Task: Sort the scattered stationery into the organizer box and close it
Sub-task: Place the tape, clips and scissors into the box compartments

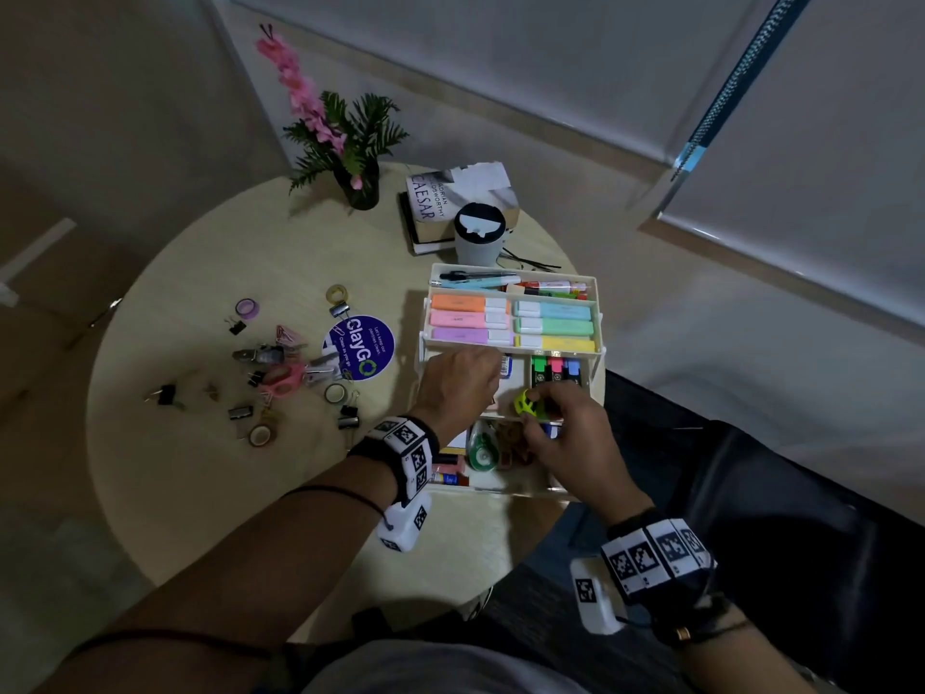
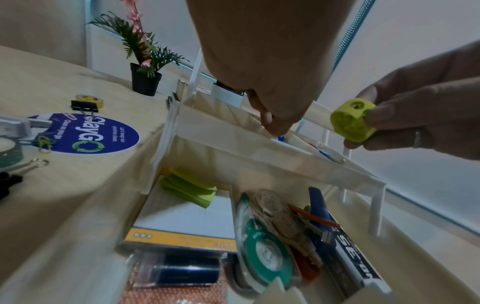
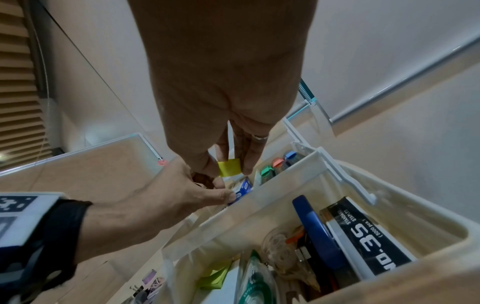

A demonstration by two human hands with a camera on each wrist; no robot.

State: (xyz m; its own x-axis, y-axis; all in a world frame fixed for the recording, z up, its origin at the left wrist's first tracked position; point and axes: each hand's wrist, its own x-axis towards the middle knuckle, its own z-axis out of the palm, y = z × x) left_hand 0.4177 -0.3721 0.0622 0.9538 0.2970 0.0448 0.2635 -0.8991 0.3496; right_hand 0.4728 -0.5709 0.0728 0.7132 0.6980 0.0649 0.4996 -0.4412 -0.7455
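Right hand (image 1: pixel 570 438) pinches a rounded, holed yellow plastic piece (image 1: pixel 529 404).

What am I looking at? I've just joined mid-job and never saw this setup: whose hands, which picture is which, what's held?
No machine: a person works with bare hands, wearing one camera on the head and one on each wrist. The wide picture is the head view, looking down at a round table. The other two look along each hand. The tiered organizer box stands open. The right hand pinches a small yellow-green piece, possibly a pencil sharpener, over the middle tray. The left hand reaches into that tray beside a blue packet; whether it grips anything is unclear. Unsorted binder clips and tape rolls lie on the table.
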